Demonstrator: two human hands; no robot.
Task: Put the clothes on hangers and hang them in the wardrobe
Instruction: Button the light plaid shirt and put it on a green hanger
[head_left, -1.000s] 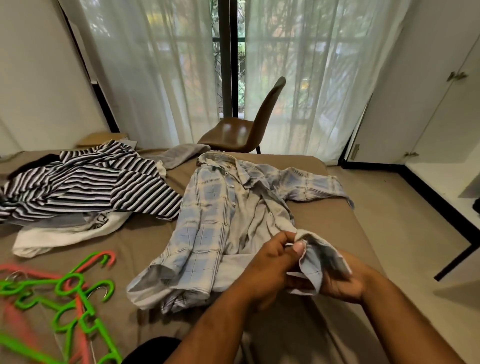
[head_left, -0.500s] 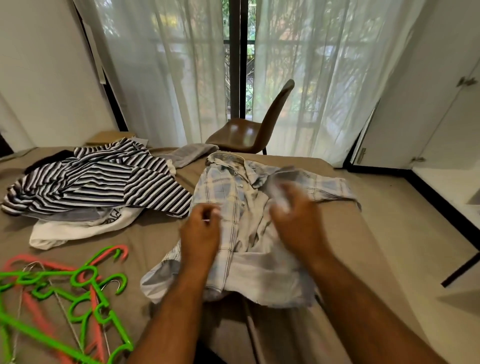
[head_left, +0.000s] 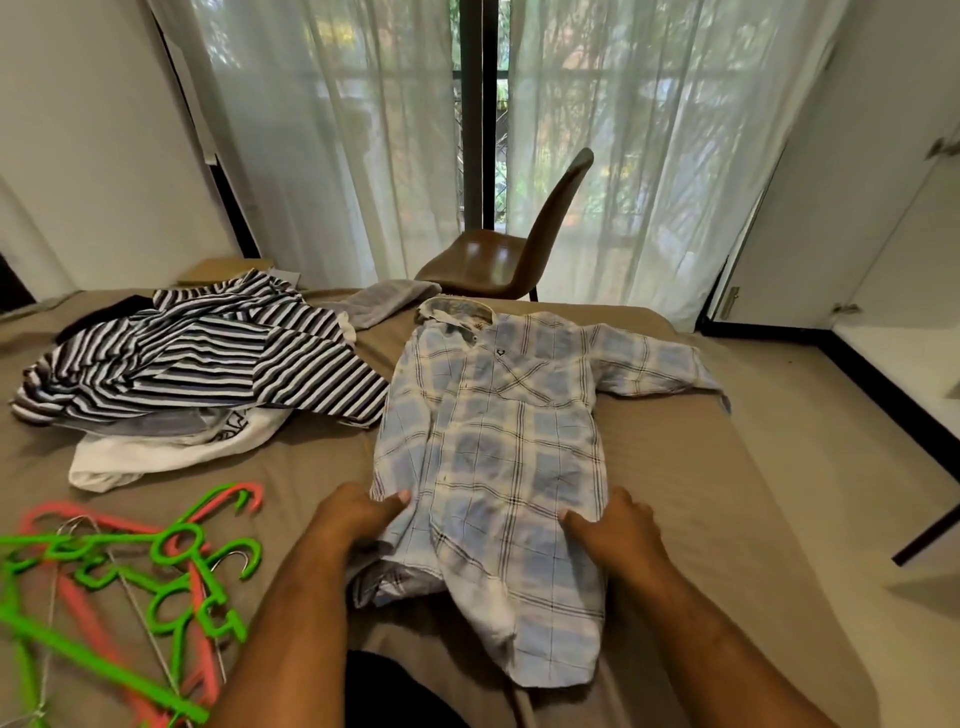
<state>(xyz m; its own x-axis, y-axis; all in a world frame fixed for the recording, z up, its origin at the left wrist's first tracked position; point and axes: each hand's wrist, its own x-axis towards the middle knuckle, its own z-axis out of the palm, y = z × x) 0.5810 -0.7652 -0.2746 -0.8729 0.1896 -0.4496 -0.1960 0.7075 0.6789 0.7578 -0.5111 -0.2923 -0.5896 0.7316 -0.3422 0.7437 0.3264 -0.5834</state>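
A light blue plaid shirt (head_left: 498, 441) lies front up on the brown bed (head_left: 675, 483), collar toward the window, one sleeve stretched to the right. My left hand (head_left: 358, 514) grips the shirt's left side edge, thumb on top of the cloth. At the right side edge, my right hand (head_left: 613, 525) holds the fabric with curled fingers. A heap of green and pink plastic hangers (head_left: 130, 582) lies on the bed at the lower left. White wardrobe doors (head_left: 857, 218) stand at the right.
A pile of striped and white clothes (head_left: 197, 374) covers the bed's left side, with a grey garment (head_left: 384, 301) behind it. A brown chair (head_left: 519, 254) stands past the bed before sheer curtains. Tiled floor runs along the bed's right side.
The shirt's open front has been folded shut and now lies flat, front up. My hands moved from its middle down to its two side edges.
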